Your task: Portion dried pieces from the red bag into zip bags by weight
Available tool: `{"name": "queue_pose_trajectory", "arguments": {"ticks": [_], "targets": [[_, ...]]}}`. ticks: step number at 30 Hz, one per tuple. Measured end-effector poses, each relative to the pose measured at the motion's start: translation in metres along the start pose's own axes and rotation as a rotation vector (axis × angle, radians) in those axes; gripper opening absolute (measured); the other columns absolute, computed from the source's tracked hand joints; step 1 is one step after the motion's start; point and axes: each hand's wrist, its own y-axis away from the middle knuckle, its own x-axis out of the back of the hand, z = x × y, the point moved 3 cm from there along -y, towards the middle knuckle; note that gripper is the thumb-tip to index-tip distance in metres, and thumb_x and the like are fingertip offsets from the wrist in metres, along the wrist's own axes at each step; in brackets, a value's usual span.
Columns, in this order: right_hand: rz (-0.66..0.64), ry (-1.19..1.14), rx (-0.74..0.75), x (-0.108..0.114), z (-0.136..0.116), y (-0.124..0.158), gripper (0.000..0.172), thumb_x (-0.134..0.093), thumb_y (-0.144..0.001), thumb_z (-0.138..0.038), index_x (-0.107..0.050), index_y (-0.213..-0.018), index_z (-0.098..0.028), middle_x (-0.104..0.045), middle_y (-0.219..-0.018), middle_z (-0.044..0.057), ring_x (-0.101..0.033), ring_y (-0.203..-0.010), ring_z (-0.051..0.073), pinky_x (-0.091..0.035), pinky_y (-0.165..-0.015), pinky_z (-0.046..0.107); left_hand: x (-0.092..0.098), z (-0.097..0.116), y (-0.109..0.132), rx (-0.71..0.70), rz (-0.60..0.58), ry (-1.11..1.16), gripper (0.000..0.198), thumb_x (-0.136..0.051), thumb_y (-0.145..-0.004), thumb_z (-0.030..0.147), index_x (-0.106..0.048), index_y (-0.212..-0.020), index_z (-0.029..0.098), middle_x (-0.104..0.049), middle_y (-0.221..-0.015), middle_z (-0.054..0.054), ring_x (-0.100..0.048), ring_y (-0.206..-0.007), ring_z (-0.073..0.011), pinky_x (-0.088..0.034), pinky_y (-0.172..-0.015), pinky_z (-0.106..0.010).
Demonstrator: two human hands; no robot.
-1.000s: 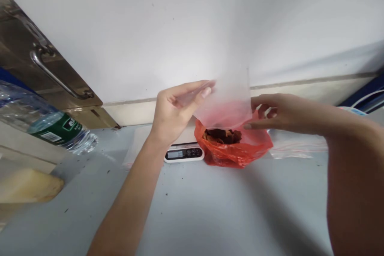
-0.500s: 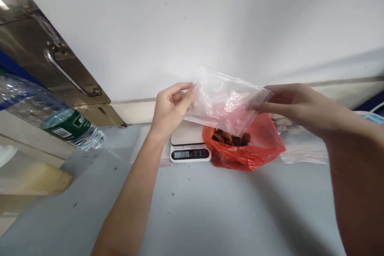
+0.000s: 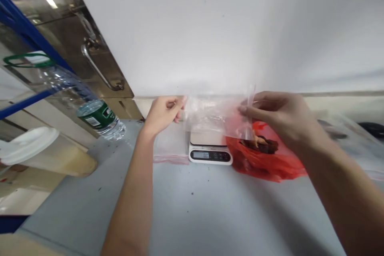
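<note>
A: Where the two forearms reach out over the grey table (image 3: 195, 216), what do the hands hold?

B: One clear bag (image 3: 210, 116), stretched between them in the air, above the far middle of the table. The left hand (image 3: 163, 112) has thumb and fingers pinched together on its left edge. The right hand (image 3: 277, 118) is pinched on its right top corner.

A: And under it?

B: A white scale (image 3: 210, 153), partly behind the bag, with its display facing near; the reading is too blurred to tell. Right against it on the right lies a red bag (image 3: 270, 164), open, with dark brown pieces inside. Some flat bags (image 3: 169, 148) lie just left of the scale.

A: Further left?

B: A lidded cup (image 3: 45, 152) at the near left, then a bottle (image 3: 90, 104) beyond it. Farthest off are a white wall and a steel door with a handle (image 3: 99, 68)
</note>
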Motion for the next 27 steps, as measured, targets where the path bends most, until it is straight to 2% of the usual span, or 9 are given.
{"name": "queue_pose_trajectory", "arguments": {"ticks": [4,7,10,13,16,19,21,24,27], "targets": [[0.135,0.193,0.38,-0.047,-0.013,0.003,0.013,-0.074,-0.089,-0.035,-0.075,-0.082,-0.024,-0.077,-0.077,0.004,-0.07,-0.066,0.02,-0.055,-0.063,0.033,0.039,-0.037,0.009,0.399,0.098,-0.324,0.042,-0.051,-0.103,0.053,-0.071,-0.089,0.019,-0.074,-0.085,-0.007,-0.073,-0.084,-0.022,-0.058,-0.078,-0.028],[0.077,0.493,0.753,-0.102,-0.022,0.013,0.024,-0.061,-0.099,-0.021,-0.076,-0.08,-0.022,-0.08,-0.083,0.006,-0.07,-0.074,0.019,-0.047,-0.062,0.029,0.051,-0.061,0.017,0.605,0.031,-0.317,0.061,-0.037,-0.105,0.065,-0.071,-0.122,0.018,-0.078,-0.102,-0.013,-0.077,-0.085,-0.0277,-0.06,-0.073,-0.033],[-0.227,0.801,0.783,-0.157,-0.017,0.026,0.03,-0.056,-0.097,-0.004,-0.079,-0.087,-0.02,-0.082,-0.089,0.007,-0.069,-0.082,0.019,-0.042,-0.062,0.027,0.049,-0.075,0.022,0.679,-0.05,-0.272,0.068,-0.033,-0.105,0.069,-0.067,-0.132,0.017,-0.079,-0.097,-0.013,-0.079,-0.082,-0.0286,-0.062,-0.071,-0.034],[-0.547,0.939,0.685,-0.189,-0.004,0.041,0.02,-0.063,-0.1,-0.012,-0.081,-0.093,-0.018,-0.082,-0.091,0.009,-0.071,-0.088,0.022,-0.045,-0.066,0.029,0.043,-0.081,0.024,0.67,-0.102,-0.255,0.054,-0.044,-0.106,0.06,-0.064,-0.132,0.018,-0.078,-0.085,-0.008,-0.079,-0.081,-0.0251,-0.062,-0.072,-0.03],[-0.638,0.961,0.618,-0.195,0.008,0.05,0.021,-0.065,-0.102,-0.029,-0.082,-0.097,-0.017,-0.082,-0.095,0.011,-0.072,-0.092,0.025,-0.048,-0.067,0.032,0.038,-0.085,0.023,0.627,-0.129,-0.291,0.044,-0.072,-0.094,0.039,-0.061,-0.132,0.019,-0.074,-0.078,-0.001,-0.077,-0.077,-0.0211,-0.061,-0.073,-0.027],[-0.695,0.982,0.57,-0.193,0.017,0.054,0.022,-0.061,-0.104,-0.024,-0.081,-0.104,-0.018,-0.082,-0.104,0.011,-0.072,-0.099,0.025,-0.051,-0.072,0.032,0.032,-0.087,0.019,0.539,-0.11,-0.412,0.058,-0.086,-0.076,0.019,-0.061,-0.128,0.021,-0.073,-0.087,0.0,-0.075,-0.091,-0.0237,-0.061,-0.082,-0.03],[-0.718,0.989,0.563,-0.192,0.019,0.055,0.022,-0.059,-0.103,-0.016,-0.081,-0.105,-0.017,-0.082,-0.105,0.01,-0.071,-0.1,0.025,-0.051,-0.075,0.032,0.025,-0.085,0.016,0.466,-0.13,-0.483,0.059,-0.081,-0.072,0.008,-0.063,-0.128,0.021,-0.074,-0.099,-0.003,-0.072,-0.102,-0.0254,-0.059,-0.089,-0.032],[-0.751,0.988,0.56,-0.192,0.018,0.057,0.025,-0.057,-0.101,-0.009,-0.08,-0.109,-0.014,-0.082,-0.106,0.012,-0.072,-0.103,0.026,-0.053,-0.079,0.033,0.009,-0.08,0.012,0.367,-0.269,-0.512,0.063,-0.065,-0.073,-0.004,-0.068,-0.13,0.022,-0.075,-0.111,-0.004,-0.072,-0.1,-0.0221,-0.058,-0.088,-0.029],[-0.796,0.967,0.56,-0.189,0.015,0.06,0.026,-0.055,-0.102,-0.01,-0.079,-0.112,-0.014,-0.081,-0.111,0.013,-0.072,-0.105,0.026,-0.054,-0.081,0.033,-0.004,-0.076,0.01,0.305,-0.4,-0.509,0.066,-0.062,-0.081,0.002,-0.066,-0.143,0.025,-0.075,-0.124,-0.005,-0.073,-0.106,-0.0211,-0.055,-0.095,-0.027]]}}
